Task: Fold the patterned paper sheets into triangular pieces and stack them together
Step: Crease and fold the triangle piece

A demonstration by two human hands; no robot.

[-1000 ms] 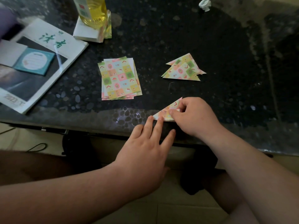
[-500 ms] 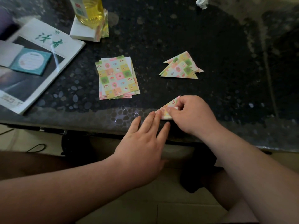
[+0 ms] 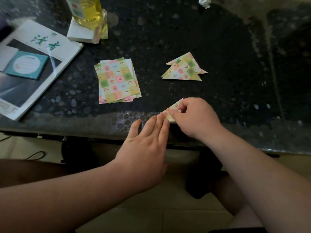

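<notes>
Floor [image 3: 151,219]: pale tiles are showing below the desk's near edge, between the two forearms.
Left hand [image 3: 144,140]: it is lying flat over the worn near edge of the desk [image 3: 235,47], fingers [image 3: 161,125] straight and relaxed, tips touching the near corner of the folded triangle [image 3: 173,109].
Right hand: the right hand [image 3: 196,118] is pinching that triangle between thumb and curled fingers, covering its right part.
Folded triangle: it is lying just inside the near edge, its point sticking out toward the far left.
Sheet pile [image 3: 117,81]: flat patterned sheets are sitting loosely fanned, left of the hands.
Triangle pile [image 3: 183,69]: finished pieces are overlapping beyond the right hand, well apart from the sheets, with dark pebble-speckled surface running between them.
Magazine [image 3: 38,64]: it is overhanging the left near edge, showing large green Chinese characters; the corner print is too blurred to read.
Teal notepad [image 3: 27,64]: it is resting on the magazine.
Bottle [image 3: 87,10]: yellow liquid inside, it is standing on a white pad [image 3: 80,32]; its label is unreadable.
Crumpled paper [image 3: 204,2]: it is lying at the far edge.
</notes>
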